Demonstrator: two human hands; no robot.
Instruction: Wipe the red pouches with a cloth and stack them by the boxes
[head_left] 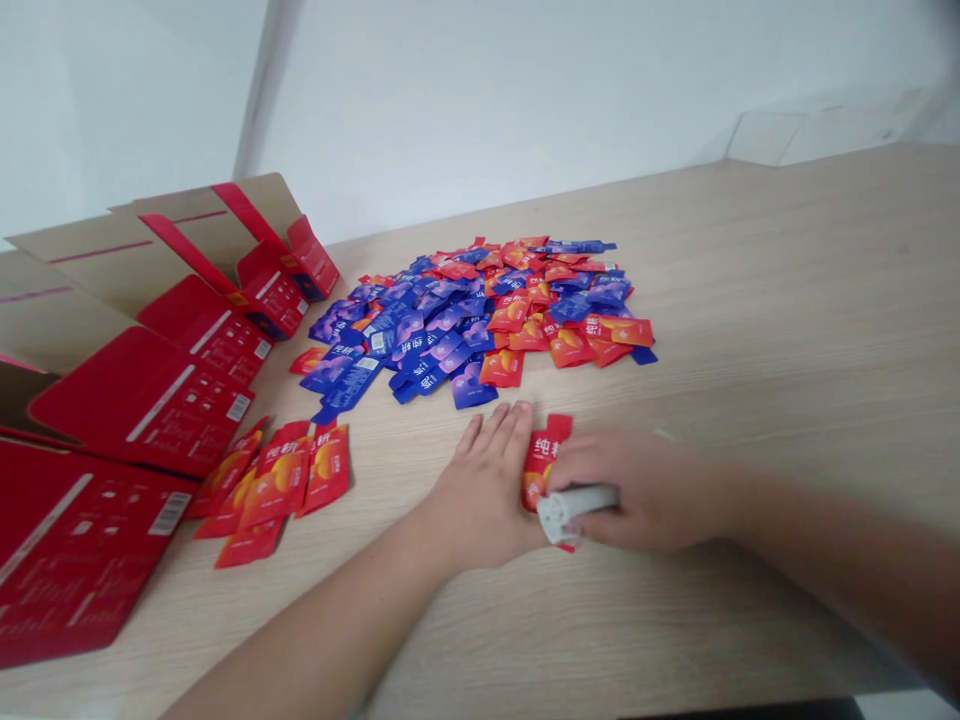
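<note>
At the lower centre of the frame, my left hand (484, 495) is lying flat and outstretched beside a red packet (535, 465), while my right hand (637, 490) is gripping a white tool (579, 505) over the packet.

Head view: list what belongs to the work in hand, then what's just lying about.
In hand:
pale cylindrical tool, gripped by the right hand
red packet beside the left hand

Lying by, perhaps supplies:
red-and-blue packet pile
loose red packets
red boxes
</note>
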